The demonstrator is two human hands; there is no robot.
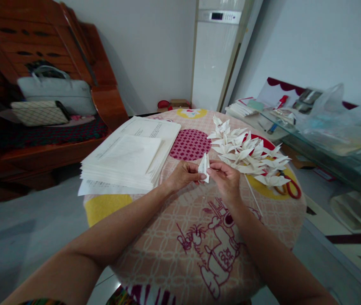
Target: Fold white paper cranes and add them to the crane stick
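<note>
Between my two hands, a small piece of folded white paper (pixel 204 167) points upward, narrow at its top. My left hand (pixel 184 174) pinches its left side between thumb and fingers. From the other side, my right hand (pixel 226 177) grips the lower right edge. Just beyond my right hand lies a heap of folded paper cranes (pixel 240 146) with pointed wings. To the left is a thick stack of printed paper (pixel 129 156), with smaller white sheets (pixel 131 153) on top.
A patterned cloth (pixel 167 254) covers the round table. Red-handled scissors (pixel 293 188) lie by the cranes at the right edge, and a thin white stick (pixel 254 195) is nearby. A glass-topped stand (pixel 320 148) with plastic bags is on the right; a wooden bench (pixel 56 150) holds a grey bag (pixel 56 93).
</note>
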